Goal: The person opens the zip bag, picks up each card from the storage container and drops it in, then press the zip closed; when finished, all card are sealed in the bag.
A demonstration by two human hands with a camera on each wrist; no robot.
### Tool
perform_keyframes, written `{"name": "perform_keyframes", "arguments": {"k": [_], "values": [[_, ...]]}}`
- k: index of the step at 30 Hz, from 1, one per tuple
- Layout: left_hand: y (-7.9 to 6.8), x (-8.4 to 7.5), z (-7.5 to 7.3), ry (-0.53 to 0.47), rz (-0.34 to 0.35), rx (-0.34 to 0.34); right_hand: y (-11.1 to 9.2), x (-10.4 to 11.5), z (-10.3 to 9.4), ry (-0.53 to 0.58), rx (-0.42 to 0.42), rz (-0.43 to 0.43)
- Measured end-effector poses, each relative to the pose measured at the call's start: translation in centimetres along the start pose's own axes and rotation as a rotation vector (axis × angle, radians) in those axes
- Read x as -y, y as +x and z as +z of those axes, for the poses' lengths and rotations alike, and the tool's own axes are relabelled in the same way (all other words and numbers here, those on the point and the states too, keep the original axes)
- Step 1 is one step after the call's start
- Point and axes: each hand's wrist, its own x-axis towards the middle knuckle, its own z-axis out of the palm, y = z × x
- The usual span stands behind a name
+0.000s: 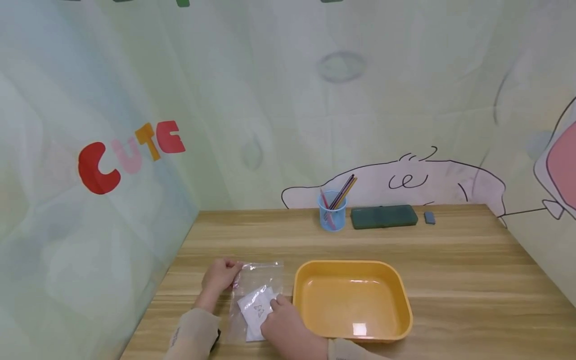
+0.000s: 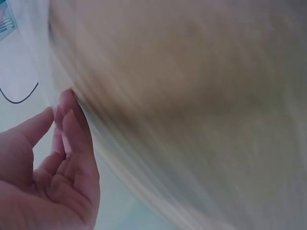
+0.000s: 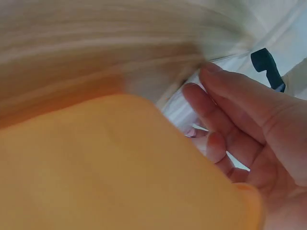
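A clear plastic bag (image 1: pixel 258 272) lies on the table at lower left in the head view. Inside it, or seen through it, are white folded papers (image 1: pixel 253 309), the upper one bearing a small grey butterfly-like print. My left hand (image 1: pixel 220 275) pinches the bag's upper left edge; in the left wrist view, thumb and fingertips of the left hand (image 2: pixel 62 167) meet at the film. At the bag's right side, my right hand (image 1: pixel 290 327) pinches its edge beside the papers. The right wrist view has the right hand (image 3: pixel 244 124) with thumb and forefinger close together.
Right of the bag stands a yellow tray (image 1: pixel 351 305), close to my right hand. Along the back of the table are a blue pencil cup (image 1: pixel 333 220), a dark green case (image 1: pixel 384 217) and a small blue block (image 1: pixel 429 218). Printed curtains (image 1: pixel 270 110) hang behind.
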Motion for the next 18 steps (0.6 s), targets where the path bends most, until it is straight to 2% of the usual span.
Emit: {"name": "perform_keyframes", "arguments": {"k": [6,8,11,13,16,18], "values": [[-0.4,-0.6,-0.6,0.099,-0.01,0.022,0.2,0.3,-0.5,0.036,0.064,0.012],[-0.8,-1.1,-0.9,0.129,-0.014,0.038,0.0,0.2,-0.8,0.03,0.057,0.002],[-1.4,-2.4,-1.4,0.213,-0.003,0.042,-0.8,-0.2,-1.8,0.047,-0.041,-0.069],[-1.7,-3.5,-1.4,0.27,0.02,0.026,-1.5,-0.9,-3.0,0.086,-0.145,-0.14],[-2.1,-5.3,-1.0,0.327,0.084,-0.035,-2.8,-2.7,-5.8,0.237,-0.241,-0.237],[-2.5,-6.5,-0.6,0.322,0.132,-0.078,-4.1,-4.6,-7.7,0.395,-0.289,-0.254]]}}
